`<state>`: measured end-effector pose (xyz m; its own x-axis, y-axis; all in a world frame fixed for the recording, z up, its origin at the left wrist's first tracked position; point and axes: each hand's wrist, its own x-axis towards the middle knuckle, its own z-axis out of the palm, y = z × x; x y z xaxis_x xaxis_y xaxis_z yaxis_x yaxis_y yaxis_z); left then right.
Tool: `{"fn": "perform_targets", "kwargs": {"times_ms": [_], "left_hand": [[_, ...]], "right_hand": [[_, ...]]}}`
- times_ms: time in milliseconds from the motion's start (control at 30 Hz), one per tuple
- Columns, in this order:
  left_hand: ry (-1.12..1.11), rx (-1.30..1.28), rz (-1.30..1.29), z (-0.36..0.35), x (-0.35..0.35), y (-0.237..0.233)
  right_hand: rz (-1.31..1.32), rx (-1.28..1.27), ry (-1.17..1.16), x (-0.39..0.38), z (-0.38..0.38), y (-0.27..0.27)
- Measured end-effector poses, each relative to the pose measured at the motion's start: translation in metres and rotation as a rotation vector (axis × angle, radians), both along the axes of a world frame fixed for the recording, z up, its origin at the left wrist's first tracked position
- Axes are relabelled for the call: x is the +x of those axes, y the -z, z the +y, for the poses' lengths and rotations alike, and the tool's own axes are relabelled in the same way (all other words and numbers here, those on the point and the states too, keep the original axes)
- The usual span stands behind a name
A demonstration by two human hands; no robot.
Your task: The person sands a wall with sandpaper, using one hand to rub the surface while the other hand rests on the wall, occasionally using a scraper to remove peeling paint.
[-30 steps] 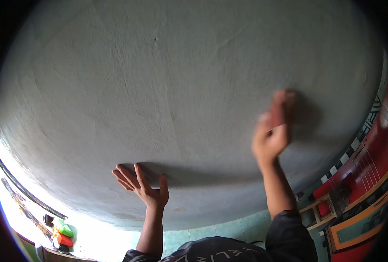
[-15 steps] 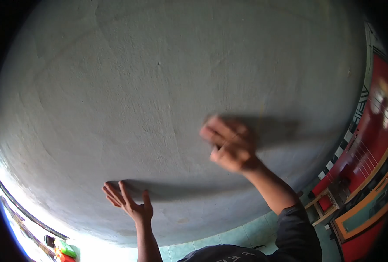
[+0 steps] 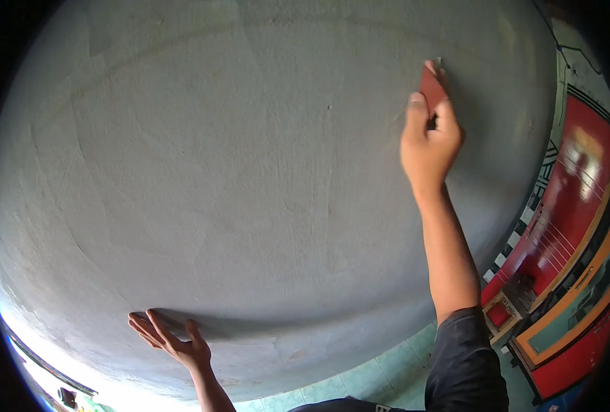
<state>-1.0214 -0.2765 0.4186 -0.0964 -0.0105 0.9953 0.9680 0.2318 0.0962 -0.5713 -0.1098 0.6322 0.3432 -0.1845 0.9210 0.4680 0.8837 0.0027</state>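
A grey plastered wall [image 3: 250, 172] fills most of the head view. High at the right, my right hand [image 3: 432, 141] grips a folded piece of reddish-brown sandpaper [image 3: 433, 91] between thumb and fingers, close against the wall; whether it touches is hard to tell. Some of those fingers are hidden behind the sheet. Low at the left, my left hand [image 3: 178, 343] holds nothing. Its fingers are spread, and the fingertips rest on the wall.
Pale green floor tiles [image 3: 360, 381] run along the wall's foot. To the right are a red wall panel [image 3: 573, 172], a small wooden stool-like frame [image 3: 501, 314] and an orange-framed cabinet [image 3: 535, 350]. Bright light comes in at the lower left.
My right hand has risen up the wall and to the right, and the sandpaper now shows in it. My left hand appears slightly lower and further left as the view shifted.
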Motion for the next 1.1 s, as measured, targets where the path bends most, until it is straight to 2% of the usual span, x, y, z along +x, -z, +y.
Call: {"fn": "perform_targets", "kwargs": {"times_ms": [67, 100, 133, 200, 233, 333, 400, 467, 533, 600, 667, 700, 767, 833, 900, 967, 1033, 1100], "left_hand": [[0.005, -0.008, 0.000, 0.002, 0.004, 0.002], [0.003, -0.014, 0.002, 0.001, 0.005, 0.002], [0.004, -0.028, 0.005, -0.001, 0.001, 0.000], [0.005, -0.054, 0.017, -0.005, 0.002, -0.003], [-0.008, -0.059, 0.034, -0.006, -0.004, -0.002], [-0.045, -0.058, 0.060, 0.000, -0.017, 0.003], [-0.026, -0.062, 0.046, 0.002, -0.014, 0.003], [-0.026, -0.049, 0.050, 0.004, -0.014, 0.001], [-0.042, -0.035, 0.075, 0.008, -0.015, 0.001], [-0.055, -0.010, 0.114, 0.011, -0.020, 0.000], [-0.060, 0.002, 0.132, 0.014, -0.024, 0.000], [-0.056, -0.006, 0.120, 0.012, -0.024, 0.001], [-0.045, -0.010, 0.109, 0.013, -0.030, 0.001], [-0.038, -0.011, 0.114, 0.012, -0.031, -0.001], [-0.037, -0.022, 0.122, 0.011, -0.037, 0.001], [-0.044, -0.034, 0.116, 0.013, -0.042, 0.004], [-0.046, -0.028, 0.120, 0.015, -0.043, 0.007], [-0.053, -0.032, 0.128, 0.013, -0.046, 0.007]], "right_hand": [[-0.187, 0.309, 0.232, -0.027, 0.006, 0.000], [-0.445, 0.264, 0.282, -0.046, -0.006, 0.021], [-0.627, 0.364, 0.275, -0.057, -0.016, 0.024], [-0.651, 0.404, 0.378, -0.044, -0.019, 0.010], [-0.498, 0.338, 0.488, -0.023, -0.007, -0.007], [0.080, -0.436, 0.087, -0.002, 0.002, -0.023], [-0.001, -0.080, 0.214, -0.025, 0.004, -0.022], [-0.371, 0.330, 0.305, -0.049, -0.002, -0.007], [-0.788, 0.387, 0.300, -0.057, -0.010, 0.001], [-0.361, -0.020, 0.215, -0.025, 0.002, -0.025], [-0.073, -0.260, 0.156, -0.021, 0.008, -0.043], [-0.064, -0.128, 0.237, -0.026, 0.007, -0.052], [-0.219, 0.272, 0.397, -0.054, -0.003, -0.055], [-0.727, 0.369, 0.339, -0.090, -0.026, -0.039], [-0.784, 0.397, 0.317, -0.088, -0.016, -0.039], [-0.407, 0.379, 0.439, -0.058, 0.009, -0.066], [-0.008, 0.001, 0.305, -0.051, 0.000, -0.071], [-0.266, 0.118, 0.367, -0.078, -0.005, -0.051]]}}
